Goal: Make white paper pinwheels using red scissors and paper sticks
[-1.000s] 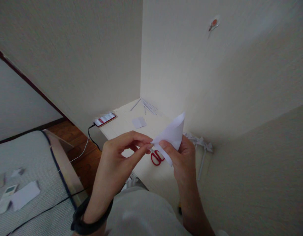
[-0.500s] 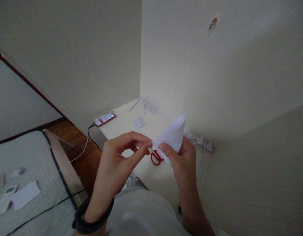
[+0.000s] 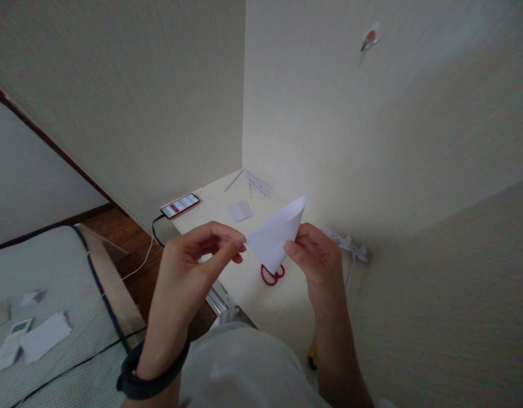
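A sheet of white paper [image 3: 275, 233], bent over into a rough triangle, is held up above the white tabletop [image 3: 261, 306]. My left hand [image 3: 205, 255] pinches its left corner between thumb and fingertips. On the other side, my right hand [image 3: 318, 258] grips the paper's right edge, thumb toward me. Below the paper lie scissors with red handles [image 3: 272, 276]; the paper hides their blades. A small square of white paper [image 3: 240, 211] rests on the table just behind.
Thin white paper strips [image 3: 258, 184] lie in the table's far corner, against the walls. A phone [image 3: 180, 205] with a cable sits at the left edge. Folded white paper pieces [image 3: 350, 246] are at the right wall. A bed [image 3: 52, 272] stands left, with a remote [image 3: 12, 343] and papers.
Both hands have moved apart a little, the left one leftward. The paper has shifted left and turned, showing more of its bent face. My right thumb has slid toward its right edge.
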`<state>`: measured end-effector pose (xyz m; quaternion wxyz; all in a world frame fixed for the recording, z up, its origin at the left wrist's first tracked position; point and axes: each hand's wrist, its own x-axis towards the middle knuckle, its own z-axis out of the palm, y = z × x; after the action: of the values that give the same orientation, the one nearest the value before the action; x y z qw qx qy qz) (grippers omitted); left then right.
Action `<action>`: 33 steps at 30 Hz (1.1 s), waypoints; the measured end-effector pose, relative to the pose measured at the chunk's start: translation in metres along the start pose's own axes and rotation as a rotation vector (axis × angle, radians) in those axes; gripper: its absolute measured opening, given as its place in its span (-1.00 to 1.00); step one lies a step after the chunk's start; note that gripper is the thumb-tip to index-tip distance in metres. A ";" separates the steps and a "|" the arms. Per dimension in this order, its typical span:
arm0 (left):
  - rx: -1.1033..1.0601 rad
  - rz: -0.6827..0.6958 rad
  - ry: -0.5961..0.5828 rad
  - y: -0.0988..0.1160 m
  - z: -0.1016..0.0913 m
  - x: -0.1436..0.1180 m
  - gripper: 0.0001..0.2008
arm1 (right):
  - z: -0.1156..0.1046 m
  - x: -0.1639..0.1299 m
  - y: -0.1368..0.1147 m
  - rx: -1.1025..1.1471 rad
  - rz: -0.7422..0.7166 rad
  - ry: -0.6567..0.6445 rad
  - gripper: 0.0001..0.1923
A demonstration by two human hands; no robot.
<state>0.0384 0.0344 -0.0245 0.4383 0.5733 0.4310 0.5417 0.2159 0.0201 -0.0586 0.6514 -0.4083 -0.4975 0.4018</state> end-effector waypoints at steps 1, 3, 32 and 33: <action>0.004 0.004 0.000 0.000 0.000 0.000 -0.83 | 0.001 0.000 0.000 0.004 -0.002 0.008 -0.90; 0.009 0.007 -0.002 -0.001 -0.001 0.000 -0.84 | 0.002 0.001 0.000 0.013 -0.010 0.030 -0.86; 0.050 0.010 0.039 -0.005 -0.002 0.002 -0.86 | 0.003 0.003 0.005 -0.094 0.032 0.085 -0.82; 0.049 0.010 0.039 -0.005 -0.003 0.003 -0.86 | 0.003 0.003 0.005 -0.104 0.032 0.080 -0.82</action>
<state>0.0357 0.0385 -0.0291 0.4127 0.5754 0.4496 0.5445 0.2130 0.0250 -0.0617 0.6424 -0.4652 -0.4845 0.3690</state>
